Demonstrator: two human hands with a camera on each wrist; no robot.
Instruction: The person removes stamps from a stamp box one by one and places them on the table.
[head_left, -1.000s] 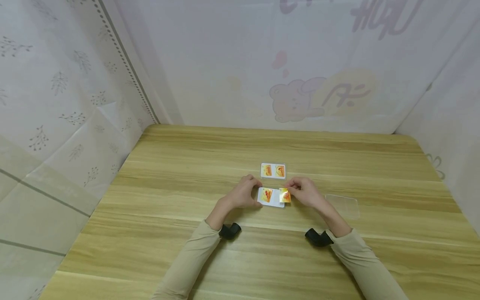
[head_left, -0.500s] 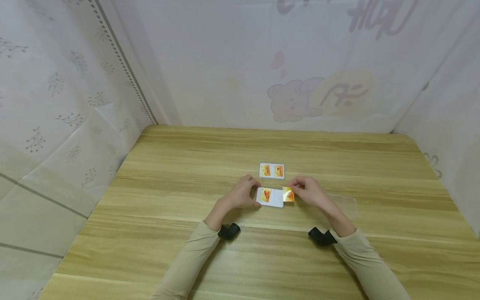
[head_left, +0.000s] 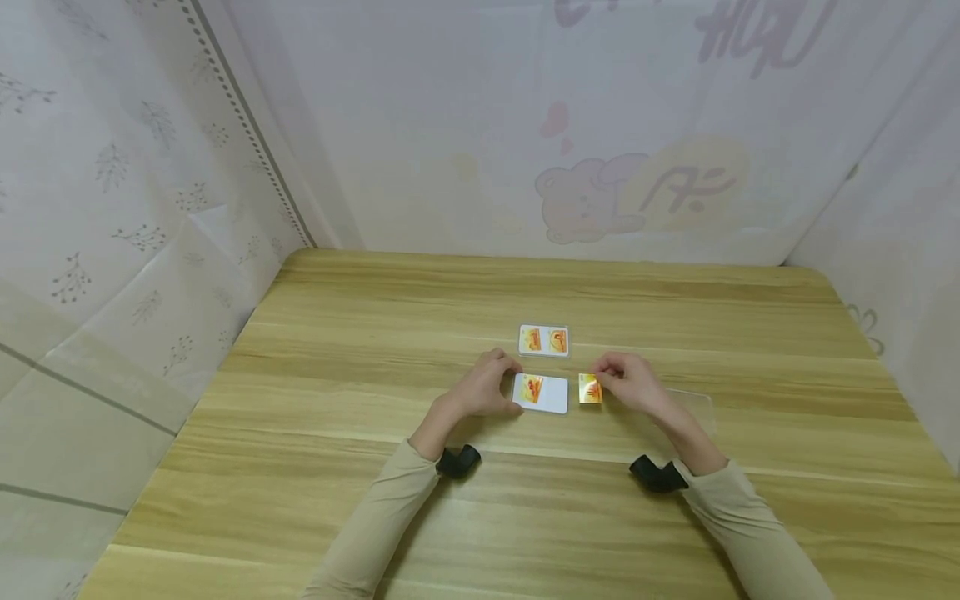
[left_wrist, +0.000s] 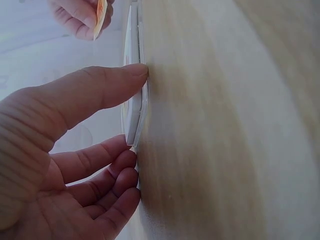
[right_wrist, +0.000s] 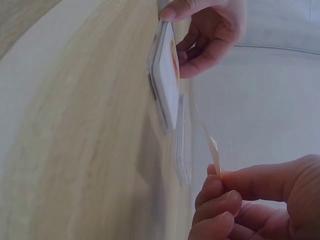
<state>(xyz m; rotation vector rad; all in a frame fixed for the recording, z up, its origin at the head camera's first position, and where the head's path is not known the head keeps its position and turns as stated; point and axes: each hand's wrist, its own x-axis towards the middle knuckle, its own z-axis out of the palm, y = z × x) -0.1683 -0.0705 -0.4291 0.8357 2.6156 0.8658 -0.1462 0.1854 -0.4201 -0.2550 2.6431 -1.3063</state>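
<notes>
A shallow clear case with a white card (head_left: 554, 395) in it lies on the table, a red-and-yellow square picture on the card's left half and plain white on its right. My left hand (head_left: 482, 387) grips the case's left end, thumb at the near edge and fingers at the far edge; the left wrist view shows the thumb (left_wrist: 135, 70) over the case's side. Just right of the case, my right hand (head_left: 632, 385) pinches a small glossy orange-yellow square sticker (head_left: 589, 388) by its corner between thumb and fingers. In the right wrist view this thin sticker (right_wrist: 214, 147) stands edge-on, raised off the table.
Behind the first case lies a second clear case (head_left: 544, 341) with two orange pictures on white. A transparent lid-like plate (head_left: 693, 408) lies on the wooden table (head_left: 375, 333) to the right, partly behind my right wrist. Patterned curtains enclose the table.
My right hand has carried the sticker rightward, from over the white card's right end to beside the case. The left hand has kept its hold on the case.
</notes>
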